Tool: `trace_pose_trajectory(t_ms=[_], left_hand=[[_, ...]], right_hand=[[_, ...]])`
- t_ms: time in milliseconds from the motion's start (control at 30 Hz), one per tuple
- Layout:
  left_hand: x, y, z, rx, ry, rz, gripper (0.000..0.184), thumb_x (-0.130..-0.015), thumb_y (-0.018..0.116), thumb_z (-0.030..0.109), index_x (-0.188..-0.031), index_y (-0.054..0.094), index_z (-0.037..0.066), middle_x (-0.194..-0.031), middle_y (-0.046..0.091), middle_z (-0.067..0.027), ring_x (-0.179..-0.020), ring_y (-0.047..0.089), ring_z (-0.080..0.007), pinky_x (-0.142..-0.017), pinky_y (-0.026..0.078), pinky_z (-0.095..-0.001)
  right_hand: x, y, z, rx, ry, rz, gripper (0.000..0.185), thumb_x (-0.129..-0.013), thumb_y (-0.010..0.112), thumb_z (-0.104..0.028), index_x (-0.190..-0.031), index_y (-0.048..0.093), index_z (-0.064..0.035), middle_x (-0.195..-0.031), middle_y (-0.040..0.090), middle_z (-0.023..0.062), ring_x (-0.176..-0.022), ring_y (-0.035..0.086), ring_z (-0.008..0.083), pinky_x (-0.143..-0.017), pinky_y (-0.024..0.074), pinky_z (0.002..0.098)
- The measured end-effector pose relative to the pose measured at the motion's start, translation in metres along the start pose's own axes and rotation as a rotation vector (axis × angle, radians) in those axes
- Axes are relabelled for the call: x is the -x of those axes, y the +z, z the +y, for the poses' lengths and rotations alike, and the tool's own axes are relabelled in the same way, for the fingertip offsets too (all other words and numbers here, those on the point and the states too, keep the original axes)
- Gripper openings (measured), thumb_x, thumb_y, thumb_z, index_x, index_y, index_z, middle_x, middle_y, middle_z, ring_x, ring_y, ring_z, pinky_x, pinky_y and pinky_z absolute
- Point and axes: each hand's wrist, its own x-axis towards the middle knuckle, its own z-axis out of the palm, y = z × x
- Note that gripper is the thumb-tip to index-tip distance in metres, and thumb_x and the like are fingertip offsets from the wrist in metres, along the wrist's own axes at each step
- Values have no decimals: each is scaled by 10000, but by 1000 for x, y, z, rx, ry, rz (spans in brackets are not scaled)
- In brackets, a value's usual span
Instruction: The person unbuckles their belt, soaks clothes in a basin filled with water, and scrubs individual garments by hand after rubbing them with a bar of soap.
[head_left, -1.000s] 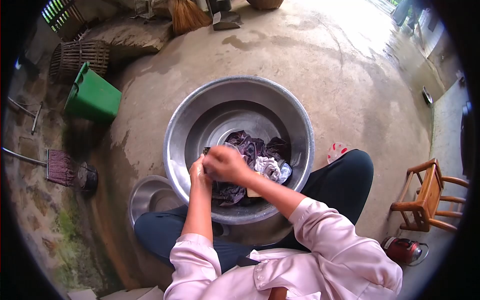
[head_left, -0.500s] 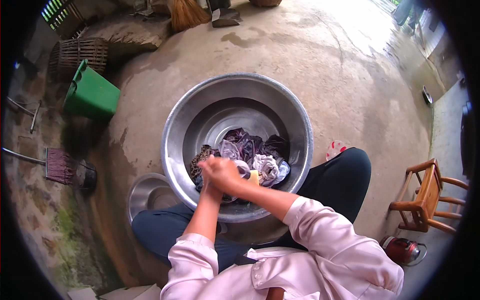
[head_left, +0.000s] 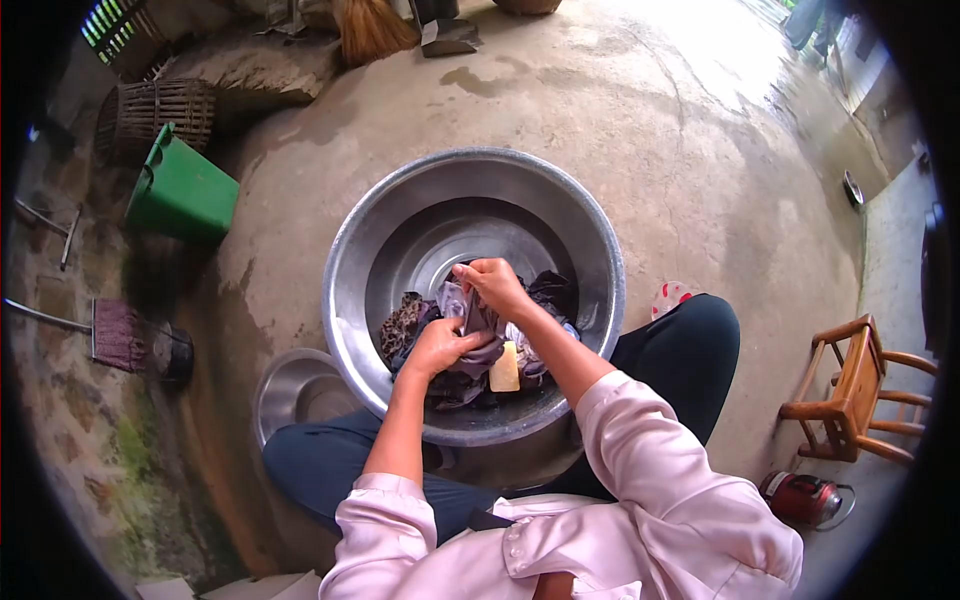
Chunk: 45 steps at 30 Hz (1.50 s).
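Observation:
A large metal basin point(head_left: 345, 235) stands between my knees, holding wet clothes in water. Over the clothes, a greyish-purple garment point(head_left: 482, 318) is stretched between my hands. My left hand point(head_left: 440, 348) is closed on its lower part, with the thumb pressed on top. Higher up and to the right, my right hand point(head_left: 494, 284) is closed too, pinching the garment's upper end. A yellow bar of soap point(head_left: 505, 370) lies on the clothes just right of my left hand. Leopard-print cloth point(head_left: 402, 322) sits by the basin's left wall. The fingers' undersides are hidden.
A smaller metal basin point(head_left: 285, 385) is on the floor by my left knee. To the left are a green bin point(head_left: 183, 190), a broom point(head_left: 118, 335) and a wicker basket point(head_left: 160, 112). A wooden chair point(head_left: 850, 390) and a red flask point(head_left: 803, 498) stand at the right.
My hands, clasped together half a second ago, have drawn apart. The right hand moved up and right, and the garment now spans between them. More of the soap shows.

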Motion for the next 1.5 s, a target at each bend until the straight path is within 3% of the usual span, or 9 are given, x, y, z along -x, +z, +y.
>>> trace_pose_trajectory(t_ms=[167, 267, 633, 733, 1000, 1133, 1200, 1333, 1500], left_hand=[[4, -11, 5, -551, 343, 433, 252, -731, 646, 209, -869, 639, -2, -756, 618, -188, -688, 596, -229, -639, 441, -349], [4, -30, 9, 46, 109, 372, 165, -742, 541, 131, -808, 596, -10, -762, 590, -102, -712, 557, -166, -660, 431, -302], [-9, -18, -1, 774, 177, 574, 268, -833, 702, 137, -679, 482, 144, -677, 497, 66, -627, 420, -24, -585, 333, -190], [-15, -13, -6, 700, 70, 710, 331, -873, 686, 259, -644, 485, 130, -605, 448, 78, -577, 392, -30, -521, 315, -209], [-32, -3, -83, 1558, 323, -258, 375, -969, 444, 418, -686, 492, 177, -660, 513, 0, -652, 538, -156, -625, 452, -314], [-20, 33, -24, 964, -222, 541, 325, -963, 418, 343, -995, 619, 89, -992, 634, -87, -878, 596, -191, -832, 475, -361], [-73, 46, -113, 784, 289, 458, 259, -979, 424, 289, -958, 602, 101, -938, 604, -58, -855, 573, -170, -812, 464, -337], [-26, 20, -74, 1570, 631, -530, 251, -985, 416, 263, -975, 580, 73, -981, 596, -54, -940, 572, -156, -879, 444, -320], [-5, 40, -11, 1116, -236, 376, 339, -923, 510, 288, -1087, 614, 10, -1023, 621, -66, -947, 598, -195, -822, 472, -326]], right_hand=[[5, -13, -11, 249, -171, -321, 368, -807, 723, -383, -837, 676, -19, -759, 632, 54, -690, 553, 96, -618, 440, 275], [7, -27, -32, 744, -72, -456, 351, -804, 741, -325, -986, 696, -28, -850, 673, 36, -802, 594, 110, -685, 450, 282], [8, 8, 3, -720, 124, -195, 156, -876, 652, -187, -952, 558, -88, -743, 588, -4, -618, 524, 51, -486, 391, 199], [22, 46, -12, 91, -557, 192, 121, -817, 646, -107, -905, 581, -56, -694, 578, 50, -597, 582, 220, -561, 473, 330], [61, 95, -10, 632, -891, 300, 301, -818, 649, -308, -671, 607, -49, -668, 599, 126, -596, 607, 318, -547, 480, 415], [19, 50, 11, 510, -519, 349, 435, -908, 555, -343, -627, 579, -12, -666, 594, 178, -584, 583, 373, -534, 462, 417], [29, 70, 12, 358, -622, 320, 439, -908, 558, -353, -632, 569, -12, -656, 579, 188, -589, 578, 382, -531, 452, 430], [78, 103, -7, 548, -715, 214, 371, -867, 616, -326, -673, 567, -14, -653, 582, 179, -619, 610, 349, -559, 457, 443], [26, 52, 7, 435, -535, 377, 388, -913, 550, -316, -673, 604, -15, -660, 582, 187, -597, 573, 372, -539, 442, 434]])
